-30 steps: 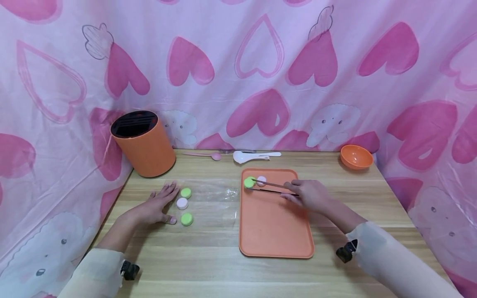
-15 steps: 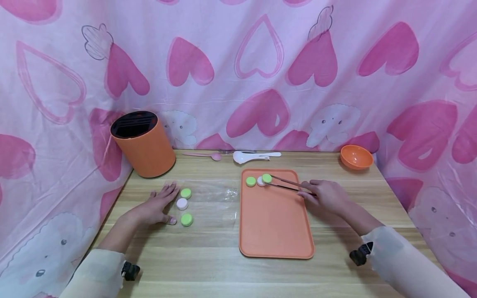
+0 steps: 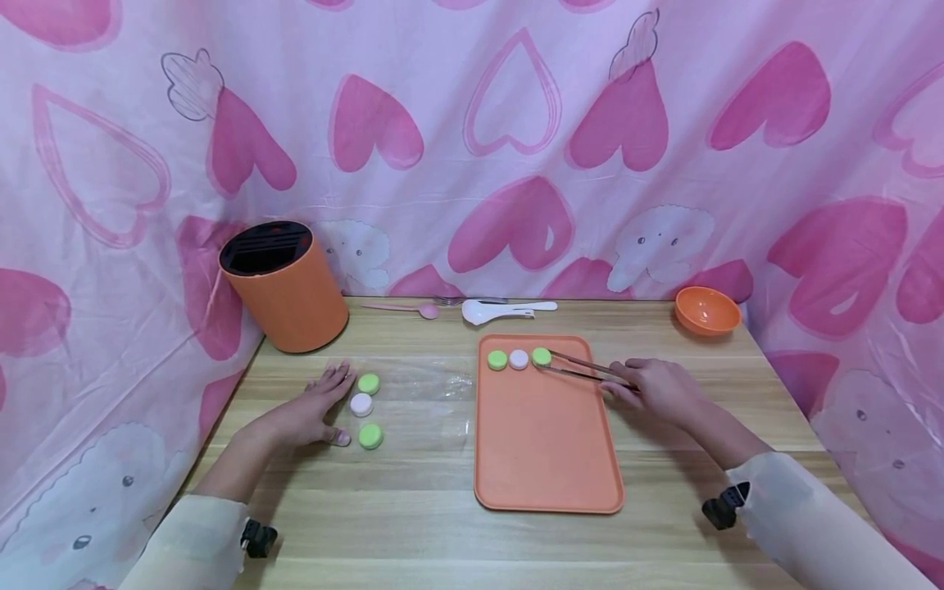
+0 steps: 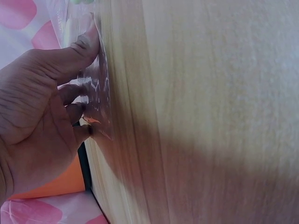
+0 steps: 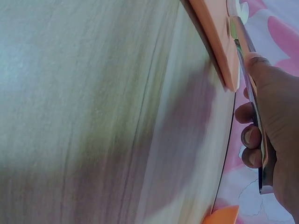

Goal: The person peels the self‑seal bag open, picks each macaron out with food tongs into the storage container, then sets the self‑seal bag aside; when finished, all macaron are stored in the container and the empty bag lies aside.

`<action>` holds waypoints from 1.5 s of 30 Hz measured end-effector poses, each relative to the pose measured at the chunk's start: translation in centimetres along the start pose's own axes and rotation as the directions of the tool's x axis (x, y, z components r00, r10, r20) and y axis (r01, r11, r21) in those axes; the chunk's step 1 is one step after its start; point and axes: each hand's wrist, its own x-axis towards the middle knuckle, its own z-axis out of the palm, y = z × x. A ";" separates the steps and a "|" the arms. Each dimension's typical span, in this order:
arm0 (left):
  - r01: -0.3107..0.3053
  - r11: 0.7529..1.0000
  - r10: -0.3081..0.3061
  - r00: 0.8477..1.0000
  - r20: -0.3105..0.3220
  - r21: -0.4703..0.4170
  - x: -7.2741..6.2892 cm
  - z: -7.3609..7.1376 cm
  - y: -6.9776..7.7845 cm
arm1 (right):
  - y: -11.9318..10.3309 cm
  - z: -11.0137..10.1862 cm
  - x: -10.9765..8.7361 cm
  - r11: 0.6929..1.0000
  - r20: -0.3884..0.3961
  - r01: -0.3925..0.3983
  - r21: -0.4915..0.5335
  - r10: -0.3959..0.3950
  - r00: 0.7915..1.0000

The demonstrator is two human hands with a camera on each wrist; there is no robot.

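My right hand (image 3: 664, 392) grips metal tongs (image 3: 586, 369), also seen in the right wrist view, where the fingers wrap the tongs (image 5: 254, 100). The tips of the tongs are around a green macaron (image 3: 542, 356) at the far end of the orange tray (image 3: 549, 459). To its left, a pale pink macaron (image 3: 519, 359) and another green macaron (image 3: 497, 360) complete a row. My left hand (image 3: 306, 414), fingers spread, rests on a clear plastic sheet or holder (image 4: 96, 88). Beside it are a pale pink macaron (image 3: 361, 404) and two green macarons (image 3: 370, 436).
An orange knife block (image 3: 291, 295) stands at the back left. Along the back lie a pink spoon (image 3: 426, 310), a white spoon (image 3: 475, 311) and a fork (image 3: 447, 300). An orange bowl (image 3: 706, 311) sits at the back right. Curtains with hearts surround the wooden table (image 3: 398, 533).
The right hand and tongs moved right, leaving the first green macaron at the left and bringing another green one down beside the pink one. The left hand stayed put.
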 end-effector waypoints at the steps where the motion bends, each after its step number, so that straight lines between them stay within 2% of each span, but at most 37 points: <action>1: 0.002 1.000 -0.002 1.000 0.001 -0.004 0.0 0.0 0.0 | 0.0 0.0 -0.1 1.000 0.003 0.001 -0.002 -0.001 1.000; 6: -0.009 1.000 0.009 1.000 0.000 -0.002 0.0 0.1 0.1 | -0.1 0.1 -0.3 1.000 0.030 -0.016 0.002 0.016 0.999; 15: -0.008 1.000 0.008 1.000 0.003 -0.007 -0.2 -0.1 0.1 | -0.6 -0.1 -0.4 0.994 0.113 -0.104 0.015 0.101 0.988; 25: -0.015 1.000 0.015 1.000 0.001 -0.016 -0.2 -0.1 0.3 | -0.5 -0.3 -0.2 0.994 0.077 -0.095 0.047 0.091 0.993; 29: -0.015 1.000 0.015 1.000 0.000 -0.014 -0.3 -0.1 0.4 | -0.5 -0.6 0.1 0.997 0.031 -0.058 0.048 0.057 0.998; 35: -0.015 1.000 0.015 1.000 -0.002 -0.006 -0.3 -0.1 0.3 | -1.6 -1.0 1.4 0.999 -0.045 0.045 0.010 -0.045 0.998; 45: -0.017 1.000 0.017 1.000 0.001 -0.023 -0.2 -0.2 0.3 | -5.7 -0.5 3.9 0.985 -0.044 0.174 -0.015 -0.175 0.984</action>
